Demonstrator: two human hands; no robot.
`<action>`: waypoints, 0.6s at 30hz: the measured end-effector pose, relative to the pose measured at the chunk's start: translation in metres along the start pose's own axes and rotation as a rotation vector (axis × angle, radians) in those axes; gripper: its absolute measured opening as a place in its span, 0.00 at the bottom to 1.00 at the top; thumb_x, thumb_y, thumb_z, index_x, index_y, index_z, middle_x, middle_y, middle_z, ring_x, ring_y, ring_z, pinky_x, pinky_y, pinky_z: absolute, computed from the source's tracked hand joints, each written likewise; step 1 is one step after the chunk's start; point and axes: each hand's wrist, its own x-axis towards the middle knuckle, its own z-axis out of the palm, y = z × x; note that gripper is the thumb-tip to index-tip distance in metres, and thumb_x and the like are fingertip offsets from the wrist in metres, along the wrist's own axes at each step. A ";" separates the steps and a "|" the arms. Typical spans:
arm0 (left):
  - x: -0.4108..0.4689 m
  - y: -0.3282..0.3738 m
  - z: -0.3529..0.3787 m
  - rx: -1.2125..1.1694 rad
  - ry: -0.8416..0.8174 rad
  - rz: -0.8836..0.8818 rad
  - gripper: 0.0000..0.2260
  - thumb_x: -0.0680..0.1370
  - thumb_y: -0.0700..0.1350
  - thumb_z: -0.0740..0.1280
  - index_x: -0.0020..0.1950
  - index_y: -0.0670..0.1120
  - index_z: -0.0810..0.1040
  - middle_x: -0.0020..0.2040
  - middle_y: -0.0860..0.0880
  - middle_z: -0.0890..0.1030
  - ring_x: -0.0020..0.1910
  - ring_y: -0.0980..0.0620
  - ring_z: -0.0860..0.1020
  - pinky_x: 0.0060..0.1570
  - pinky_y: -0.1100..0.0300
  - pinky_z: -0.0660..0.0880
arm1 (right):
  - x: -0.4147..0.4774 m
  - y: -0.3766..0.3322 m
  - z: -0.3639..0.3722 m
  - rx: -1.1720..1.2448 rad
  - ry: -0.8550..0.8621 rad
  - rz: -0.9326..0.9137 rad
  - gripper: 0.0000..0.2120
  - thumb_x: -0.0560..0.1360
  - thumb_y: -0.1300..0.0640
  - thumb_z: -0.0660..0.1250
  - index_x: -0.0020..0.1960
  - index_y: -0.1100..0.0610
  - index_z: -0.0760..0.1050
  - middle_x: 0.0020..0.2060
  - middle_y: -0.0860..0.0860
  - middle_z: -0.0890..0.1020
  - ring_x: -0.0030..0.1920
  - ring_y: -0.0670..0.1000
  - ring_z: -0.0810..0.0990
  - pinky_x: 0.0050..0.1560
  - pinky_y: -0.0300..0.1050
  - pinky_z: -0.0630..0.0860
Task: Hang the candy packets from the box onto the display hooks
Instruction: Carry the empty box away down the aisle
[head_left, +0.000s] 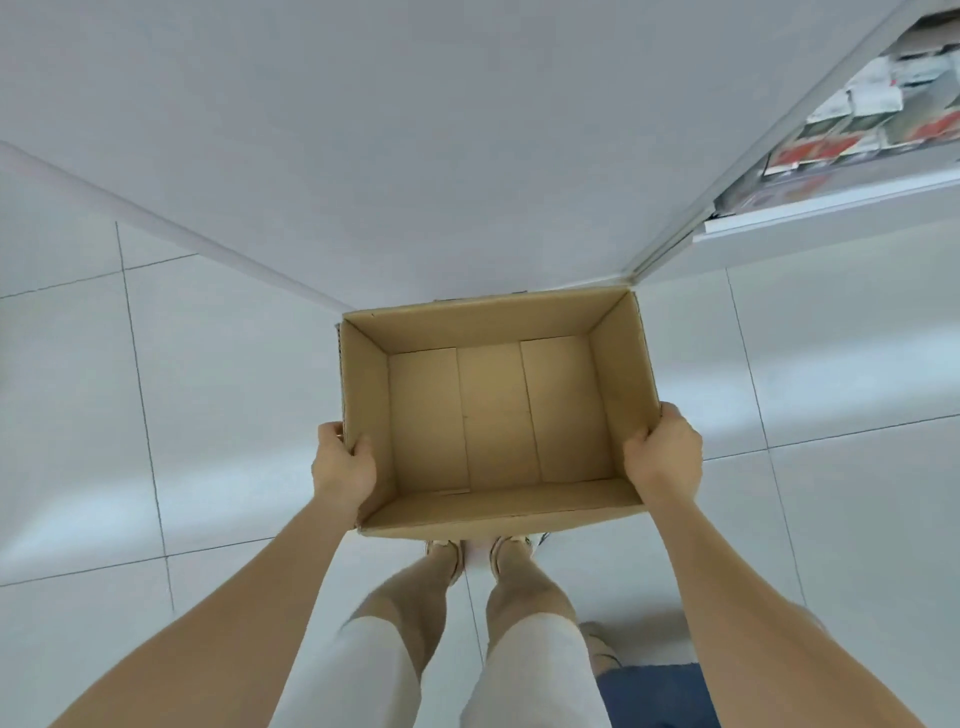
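The box (621, 384) is held open side up in front of the person, above the floor (156, 389) and just beyond the feet (444, 551); its near wall hides the toes, and its far wall lies against the foot of the white wall (415, 156) in the view; whether they touch cannot be told. The inside is plain brown card; the whole bottom shows, crossed by the seams of its flaps.

The left hand (343, 462) grips the left wall close to the near corner; its thumb (362, 447) hooks over the rim to the inside, and the fingers curl round the outside, mostly hidden. The right hand (662, 454) grips the right wall close to the near corner in the same way; the thumb (640, 437) lies over the rim, the fingers wrap the outside. Both arms are bare and reach straight out.

At the upper right a white shelf (831, 208) juts out beside a pale upright post (769, 130); above it sit packets (872, 104) in red, white and grey, too blurred to read; how they are held cannot be told. They are well apart from the box.

The floor is white tile with thin dark joints; the person wears pale shorts (363, 675); a blue cloth (654, 696) shows at the bottom edge.
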 end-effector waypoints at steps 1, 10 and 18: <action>0.022 -0.007 0.016 -0.025 -0.018 -0.007 0.14 0.86 0.47 0.61 0.71 0.49 0.68 0.58 0.45 0.79 0.51 0.42 0.78 0.48 0.50 0.74 | 0.013 0.002 0.021 -0.013 0.016 0.018 0.13 0.74 0.69 0.60 0.55 0.57 0.74 0.46 0.55 0.79 0.45 0.61 0.75 0.41 0.51 0.73; 0.191 -0.061 0.122 -0.050 -0.094 -0.031 0.17 0.85 0.43 0.59 0.74 0.51 0.67 0.62 0.45 0.79 0.53 0.43 0.77 0.52 0.49 0.75 | 0.105 0.023 0.182 -0.017 -0.151 0.067 0.26 0.76 0.68 0.59 0.73 0.58 0.66 0.58 0.59 0.80 0.62 0.66 0.75 0.62 0.63 0.76; 0.198 -0.062 0.107 0.333 -0.317 0.172 0.28 0.85 0.43 0.64 0.84 0.50 0.60 0.64 0.49 0.76 0.63 0.46 0.75 0.59 0.53 0.73 | 0.097 0.009 0.187 0.132 -0.188 -0.017 0.29 0.79 0.68 0.59 0.80 0.61 0.61 0.70 0.61 0.74 0.71 0.64 0.72 0.69 0.57 0.72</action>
